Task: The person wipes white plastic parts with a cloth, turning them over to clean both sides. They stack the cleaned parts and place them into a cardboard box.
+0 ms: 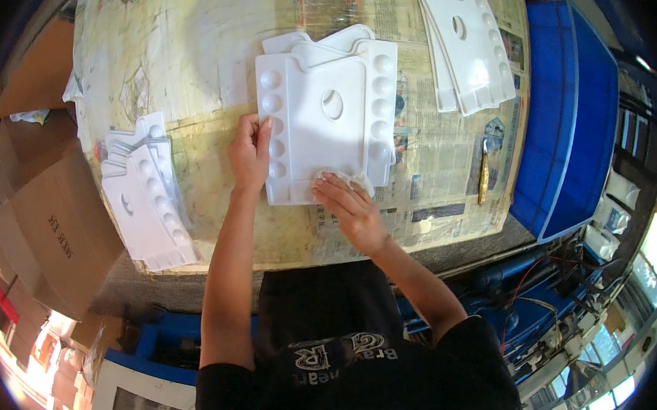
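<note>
White palette (303,138), left hand (250,154) gripping its edge, right hand (351,210) holding cloth (361,181) against it, stacked palettes (146,196) nearby, blue bin (539,105) right.

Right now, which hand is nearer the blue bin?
Right. The right hand is on a cloth at the white tray's near edge, left of the blue bin; the left hand holds the tray's left edge, farther away.
</note>
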Available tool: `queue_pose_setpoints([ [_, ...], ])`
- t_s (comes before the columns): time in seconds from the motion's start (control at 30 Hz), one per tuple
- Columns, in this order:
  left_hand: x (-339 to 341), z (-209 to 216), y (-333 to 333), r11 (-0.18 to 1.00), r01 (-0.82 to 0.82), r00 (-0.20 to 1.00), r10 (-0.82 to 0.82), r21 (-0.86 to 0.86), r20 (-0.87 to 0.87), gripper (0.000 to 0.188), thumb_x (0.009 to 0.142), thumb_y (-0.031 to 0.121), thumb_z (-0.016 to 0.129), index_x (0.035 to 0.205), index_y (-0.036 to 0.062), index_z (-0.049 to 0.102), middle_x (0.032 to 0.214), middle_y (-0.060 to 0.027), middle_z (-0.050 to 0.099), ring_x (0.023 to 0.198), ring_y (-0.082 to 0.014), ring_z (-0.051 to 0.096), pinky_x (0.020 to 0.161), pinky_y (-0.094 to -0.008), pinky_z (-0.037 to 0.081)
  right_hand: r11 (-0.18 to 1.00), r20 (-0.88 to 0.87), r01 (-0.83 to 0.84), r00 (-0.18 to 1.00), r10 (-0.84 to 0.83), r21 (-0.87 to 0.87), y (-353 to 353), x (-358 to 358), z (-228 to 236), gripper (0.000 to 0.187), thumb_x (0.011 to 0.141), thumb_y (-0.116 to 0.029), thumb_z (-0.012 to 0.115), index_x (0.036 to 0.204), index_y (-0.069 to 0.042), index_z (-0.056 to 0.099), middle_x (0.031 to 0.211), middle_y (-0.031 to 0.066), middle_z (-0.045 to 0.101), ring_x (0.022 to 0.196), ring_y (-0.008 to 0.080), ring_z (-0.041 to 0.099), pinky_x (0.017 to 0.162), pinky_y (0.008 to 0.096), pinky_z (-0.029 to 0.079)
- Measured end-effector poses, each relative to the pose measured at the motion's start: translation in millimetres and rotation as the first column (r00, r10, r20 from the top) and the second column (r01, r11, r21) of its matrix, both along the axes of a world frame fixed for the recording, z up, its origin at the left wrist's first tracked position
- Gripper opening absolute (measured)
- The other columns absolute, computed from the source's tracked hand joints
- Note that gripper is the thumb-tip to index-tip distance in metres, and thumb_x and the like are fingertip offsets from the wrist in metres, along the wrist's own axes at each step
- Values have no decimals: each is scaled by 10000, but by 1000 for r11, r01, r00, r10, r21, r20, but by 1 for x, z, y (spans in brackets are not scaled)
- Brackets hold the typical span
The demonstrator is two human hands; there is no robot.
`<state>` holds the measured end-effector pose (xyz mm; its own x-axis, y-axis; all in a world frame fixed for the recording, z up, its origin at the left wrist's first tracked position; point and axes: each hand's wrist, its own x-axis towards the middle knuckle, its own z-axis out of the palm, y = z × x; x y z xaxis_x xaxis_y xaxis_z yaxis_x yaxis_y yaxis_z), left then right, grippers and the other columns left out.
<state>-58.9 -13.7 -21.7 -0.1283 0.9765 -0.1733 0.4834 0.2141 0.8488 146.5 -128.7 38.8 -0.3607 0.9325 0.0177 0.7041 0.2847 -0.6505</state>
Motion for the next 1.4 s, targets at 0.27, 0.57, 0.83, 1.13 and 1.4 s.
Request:
queue_pose_setpoints([
  [0.27, 1, -4, -2, 1000, -1, 998, 3, 26, -66, 203, 955, 260, 613, 974, 64, 561, 665, -44, 537, 573, -145, 496, 548, -301, 428, 996, -34, 87, 996, -86, 20, -13, 13, -8, 407, 830, 1, 579, 1224, -81, 636, 1307, 81, 590, 1285, 231, 513, 1038, 407, 418],
  [0.57, -1, -6, -2, 997, -8, 999, 10, 71, -32, 178, 962, 229, 602, 977, 54, 576, 690, -46, 560, 607, -155, 514, 588, -309, 444, 999, -70, -26, 997, 29, 41, 4, -57, -7, 467, 790, -77, 575, 1257, -83, 599, 1353, 37, 544, 1296, 181, 485, 1028, 344, 389],
  [0.83, 3, 7, 1, 997, -23, 997, 18, -68, -80, 197, 946, 246, 625, 1003, 66, 566, 805, -60, 588, 628, -155, 543, 581, -301, 447, 992, 186, -17, 982, -6, 122, -17, 35, -2, 392, 780, -60, 620, 1171, -74, 611, 1241, 53, 559, 1181, 239, 524, 918, 388, 419],
  [1.13, 71, 45, -15, 958, 263, 805, -153, 113, -573, 523, 967, 365, 523, 1440, 170, 418, 1515, -154, 315, 1397, -348, 306, 1068, -478, 305, 978, 207, -193, 963, 173, 82, 4, 36, 8, 390, 756, -14, 606, 1144, -48, 591, 1156, 82, 583, 1131, 253, 533, 873, 379, 451],
  [1.4, 72, 29, -17, 951, 298, 786, -194, 86, -587, 475, 987, 306, 488, 1453, 239, 421, 1558, -138, 256, 1426, -307, 276, 1081, -450, 286, 699, 410, -709, 668, 621, 97, 47, 52, 14, 223, 722, -103, 656, 942, -98, 616, 937, 27, 576, 975, 185, 545, 797, 310, 455],
])
